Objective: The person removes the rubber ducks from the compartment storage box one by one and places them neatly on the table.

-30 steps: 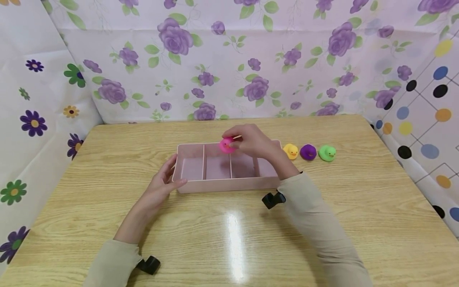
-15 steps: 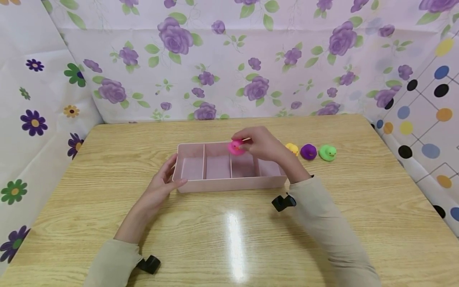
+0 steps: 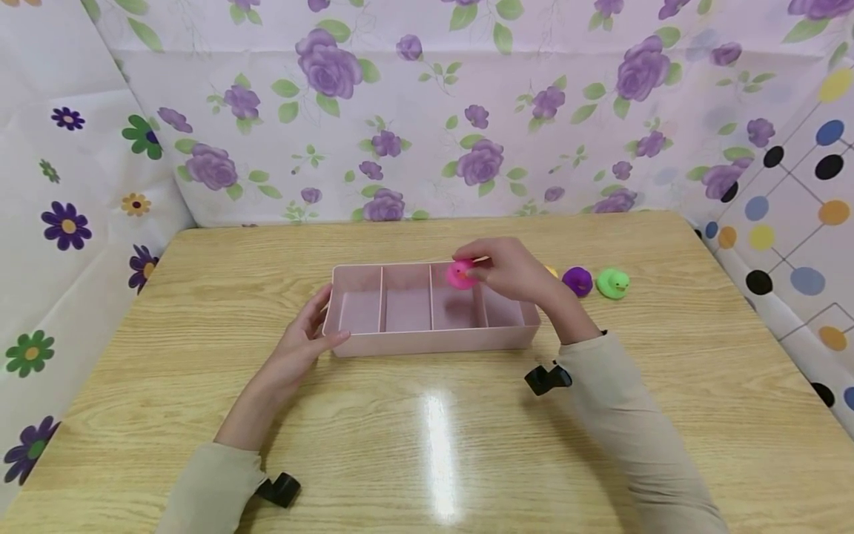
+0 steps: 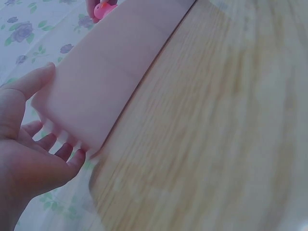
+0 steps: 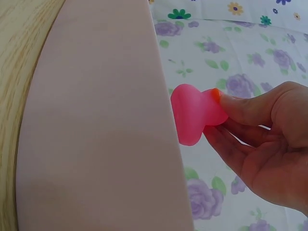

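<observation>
My right hand [image 3: 512, 271] pinches a pink rubber duck [image 3: 460, 274] between thumb and fingertips. The duck hangs over the third compartment from the left of a pale pink divided box [image 3: 434, 343]. In the right wrist view the pink duck [image 5: 188, 115] shows just past the box's rim, its orange beak by the thumb. My left hand [image 3: 300, 350] holds the box's left end. In the left wrist view its thumb lies on the front wall [image 4: 101, 82] and its fingers are spread along the end wall. No duck shows in the box's four-sided compartments.
Right of the box a purple duck [image 3: 577, 282] and a green duck [image 3: 612, 283] sit in a row on the wooden table [image 3: 373, 437]. A yellow duck [image 3: 552, 272] is mostly hidden behind the right hand. Flowered cloth [image 3: 414, 133] hangs behind the table.
The right hand has moved to the right with the pink duck, from over the second compartment to over the third, covering more of the yellow duck. The left hand has stayed on the box.
</observation>
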`<act>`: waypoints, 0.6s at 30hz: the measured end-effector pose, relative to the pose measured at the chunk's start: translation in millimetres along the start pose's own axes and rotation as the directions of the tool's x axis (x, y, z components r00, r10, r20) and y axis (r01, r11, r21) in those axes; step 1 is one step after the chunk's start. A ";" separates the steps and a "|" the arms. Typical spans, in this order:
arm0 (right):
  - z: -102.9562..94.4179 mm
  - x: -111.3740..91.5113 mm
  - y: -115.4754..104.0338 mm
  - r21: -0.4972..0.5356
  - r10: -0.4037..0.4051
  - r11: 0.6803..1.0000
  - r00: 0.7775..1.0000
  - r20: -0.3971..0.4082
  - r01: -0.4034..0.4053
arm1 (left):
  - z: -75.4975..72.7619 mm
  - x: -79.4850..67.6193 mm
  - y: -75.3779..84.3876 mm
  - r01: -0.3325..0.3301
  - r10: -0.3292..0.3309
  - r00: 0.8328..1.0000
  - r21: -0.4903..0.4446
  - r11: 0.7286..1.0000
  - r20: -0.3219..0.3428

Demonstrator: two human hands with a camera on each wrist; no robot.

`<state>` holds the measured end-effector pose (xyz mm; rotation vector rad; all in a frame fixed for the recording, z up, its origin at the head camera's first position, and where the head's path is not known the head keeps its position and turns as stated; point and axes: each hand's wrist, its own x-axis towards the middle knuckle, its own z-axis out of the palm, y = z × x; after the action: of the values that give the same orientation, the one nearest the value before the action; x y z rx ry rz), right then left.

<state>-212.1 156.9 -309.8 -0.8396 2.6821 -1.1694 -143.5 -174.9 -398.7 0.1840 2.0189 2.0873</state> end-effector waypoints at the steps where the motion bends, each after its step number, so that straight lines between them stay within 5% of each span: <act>1: -1.1 -0.8 1.0 0.001 0.004 1.000 1.000 -0.001 -0.004 | 0.1 0.1 0.0 -0.001 0.001 1.000 -0.003 1.000 0.001; 18: -28.4 -17.3 14.1 -0.028 0.027 0.999 0.999 -0.032 -0.028 | -1.0 1.5 -2.8 -0.012 0.013 1.000 -0.029 1.000 0.009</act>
<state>-212.3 192.2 -302.0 -0.7928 2.7324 -1.1509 -145.0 -175.4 -401.6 0.2010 1.9865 2.1182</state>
